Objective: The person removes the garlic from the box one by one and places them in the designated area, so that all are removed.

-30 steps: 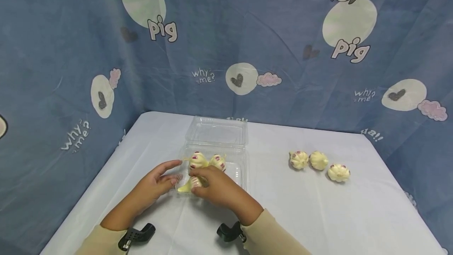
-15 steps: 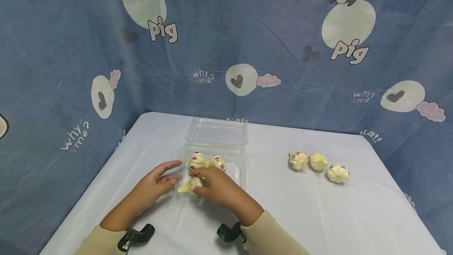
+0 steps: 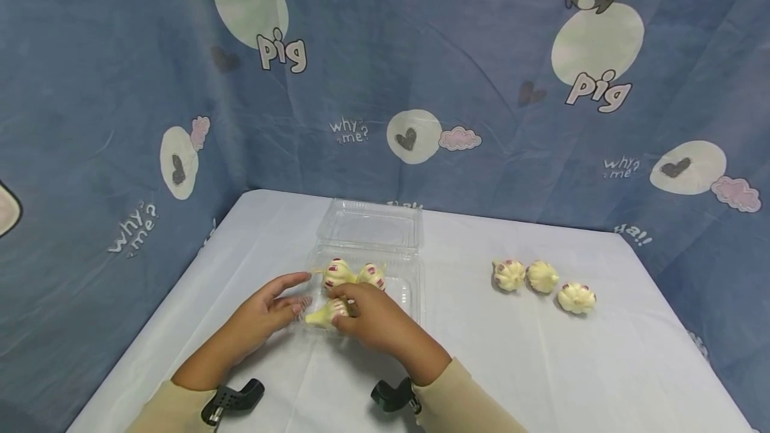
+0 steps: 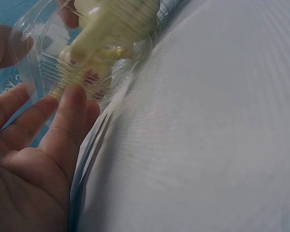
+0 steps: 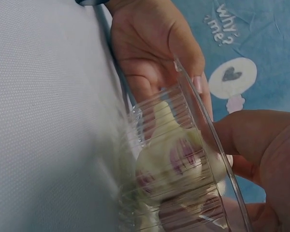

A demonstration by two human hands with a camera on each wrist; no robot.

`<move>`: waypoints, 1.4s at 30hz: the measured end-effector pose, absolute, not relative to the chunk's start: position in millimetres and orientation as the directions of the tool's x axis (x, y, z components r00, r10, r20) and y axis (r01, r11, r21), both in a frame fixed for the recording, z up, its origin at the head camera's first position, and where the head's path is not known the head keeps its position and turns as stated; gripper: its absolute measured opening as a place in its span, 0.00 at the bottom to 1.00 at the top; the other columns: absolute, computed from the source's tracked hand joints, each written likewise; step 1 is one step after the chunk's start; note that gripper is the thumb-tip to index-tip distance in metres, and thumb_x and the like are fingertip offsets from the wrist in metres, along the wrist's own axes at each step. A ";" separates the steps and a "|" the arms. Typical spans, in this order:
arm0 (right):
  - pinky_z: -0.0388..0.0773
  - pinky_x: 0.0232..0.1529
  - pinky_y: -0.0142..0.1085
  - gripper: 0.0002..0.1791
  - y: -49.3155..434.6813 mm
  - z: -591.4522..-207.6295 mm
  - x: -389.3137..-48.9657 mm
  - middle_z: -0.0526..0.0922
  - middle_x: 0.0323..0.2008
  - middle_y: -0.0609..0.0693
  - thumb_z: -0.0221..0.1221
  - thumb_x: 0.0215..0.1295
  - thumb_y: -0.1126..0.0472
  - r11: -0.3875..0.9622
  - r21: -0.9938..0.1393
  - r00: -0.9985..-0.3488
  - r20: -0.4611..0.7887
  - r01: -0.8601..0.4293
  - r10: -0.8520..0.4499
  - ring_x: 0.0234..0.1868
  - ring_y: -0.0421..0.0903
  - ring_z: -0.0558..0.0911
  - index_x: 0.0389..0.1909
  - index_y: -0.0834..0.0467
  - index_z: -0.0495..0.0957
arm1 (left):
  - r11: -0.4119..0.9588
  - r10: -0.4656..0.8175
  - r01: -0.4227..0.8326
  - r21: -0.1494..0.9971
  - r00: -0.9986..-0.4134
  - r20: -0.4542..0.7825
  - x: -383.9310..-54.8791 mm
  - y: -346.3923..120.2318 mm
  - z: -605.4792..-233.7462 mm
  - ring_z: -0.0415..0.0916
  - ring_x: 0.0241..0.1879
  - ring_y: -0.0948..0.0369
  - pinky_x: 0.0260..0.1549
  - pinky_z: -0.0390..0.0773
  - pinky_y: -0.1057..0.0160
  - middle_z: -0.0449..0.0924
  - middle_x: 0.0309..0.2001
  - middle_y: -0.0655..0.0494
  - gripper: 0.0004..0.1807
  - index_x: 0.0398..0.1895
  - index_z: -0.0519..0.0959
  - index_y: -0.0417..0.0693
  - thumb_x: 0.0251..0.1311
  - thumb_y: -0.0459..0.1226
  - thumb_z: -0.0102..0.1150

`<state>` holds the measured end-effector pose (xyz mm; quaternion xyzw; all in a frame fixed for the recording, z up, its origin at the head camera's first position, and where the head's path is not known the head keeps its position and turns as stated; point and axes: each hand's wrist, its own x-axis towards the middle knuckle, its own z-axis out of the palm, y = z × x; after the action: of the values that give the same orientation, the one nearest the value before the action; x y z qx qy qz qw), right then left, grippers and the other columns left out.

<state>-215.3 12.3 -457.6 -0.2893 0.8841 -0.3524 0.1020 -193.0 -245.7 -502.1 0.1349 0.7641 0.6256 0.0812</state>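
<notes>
A clear plastic clamshell box [image 3: 406, 262] stands on the white table with its lid [image 3: 367, 222] folded back. Near its front left corner, my right hand [image 3: 375, 316] holds a garlic bulb [image 3: 327, 313] between thumb and fingers, the stem pointing left. Two more garlic bulbs, a left one [image 3: 338, 274] and a right one [image 3: 371, 275], lie behind it in the box. Along the left wall rests my left hand [image 3: 261, 313], fingers loosely spread. In the left wrist view, that hand's fingertips [image 4: 73, 96] are right at the ribbed wall.
Three other garlic bulbs sit to the right on the white tablecloth [image 3: 481, 359]: one on the left [image 3: 509, 274], one in the middle [image 3: 543, 276], one on the right [image 3: 577, 298]. A blue printed curtain [image 3: 337, 52] hangs behind the table and at its sides.
My right hand's fingers shift slightly on the garlic bulb, and a bit more of it shows. The left hand and the box stay where they were.
</notes>
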 end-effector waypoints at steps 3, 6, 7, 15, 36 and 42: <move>0.74 0.67 0.47 0.23 12.4 -458.1 -214.9 0.83 0.63 0.44 0.66 0.70 0.57 0.591 -0.679 -0.818 0.024 -0.435 -0.575 0.67 0.45 0.77 0.65 0.48 0.81 | 0.184 0.308 0.109 0.977 -0.950 0.048 -193.3 -245.3 -502.1 0.76 0.63 0.70 0.53 0.80 0.71 0.55 0.80 0.34 0.34 0.79 0.61 0.41 0.75 0.36 0.61; 0.74 0.66 0.47 0.23 12.5 -458.3 -214.2 0.83 0.63 0.44 0.64 0.70 0.57 0.598 -0.675 -0.823 0.026 -0.433 -0.567 0.66 0.44 0.77 0.66 0.49 0.81 | 0.183 0.309 0.116 0.976 -0.950 0.055 -193.9 -245.4 -502.7 0.76 0.64 0.69 0.53 0.79 0.71 0.55 0.80 0.34 0.34 0.79 0.61 0.40 0.75 0.36 0.61; 0.75 0.66 0.47 0.23 12.5 -458.2 -213.9 0.83 0.63 0.44 0.64 0.70 0.57 0.600 -0.672 -0.825 0.029 -0.434 -0.565 0.66 0.43 0.77 0.66 0.49 0.80 | 0.184 0.309 0.119 0.976 -0.949 0.058 -194.1 -245.5 -502.9 0.76 0.64 0.69 0.53 0.79 0.71 0.56 0.80 0.34 0.34 0.79 0.62 0.40 0.75 0.36 0.61; 0.76 0.64 0.45 0.23 13.6 -454.6 -212.1 0.82 0.64 0.44 0.64 0.70 0.58 0.594 -0.671 -0.831 0.060 -0.444 -0.554 0.64 0.42 0.78 0.65 0.51 0.81 | 0.183 0.310 0.124 0.975 -0.949 0.062 -196.0 -246.6 -505.1 0.76 0.64 0.68 0.53 0.80 0.70 0.56 0.80 0.35 0.34 0.79 0.62 0.40 0.75 0.36 0.61; 0.81 0.56 0.37 0.22 17.9 -449.6 -209.8 0.83 0.61 0.48 0.64 0.71 0.58 0.507 -0.760 -0.864 0.139 -0.407 -0.484 0.59 0.41 0.81 0.65 0.52 0.80 | 0.189 0.274 0.100 0.977 -0.961 0.045 -193.8 -245.6 -505.5 0.80 0.57 0.70 0.47 0.83 0.68 0.57 0.79 0.35 0.34 0.79 0.62 0.40 0.73 0.34 0.62; 0.81 0.55 0.33 0.22 19.4 -450.5 -210.7 0.83 0.60 0.47 0.64 0.70 0.59 0.473 -0.791 -0.877 0.159 -0.388 -0.454 0.58 0.40 0.82 0.64 0.53 0.81 | 0.200 0.264 0.093 0.975 -0.964 0.037 -193.0 -245.2 -503.6 0.80 0.58 0.66 0.45 0.83 0.67 0.59 0.78 0.35 0.34 0.78 0.63 0.41 0.73 0.35 0.62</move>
<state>-210.7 19.4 -450.5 -0.2457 0.8573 -0.4509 0.0368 -193.0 -245.2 -503.6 0.1155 0.7716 0.6217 0.0690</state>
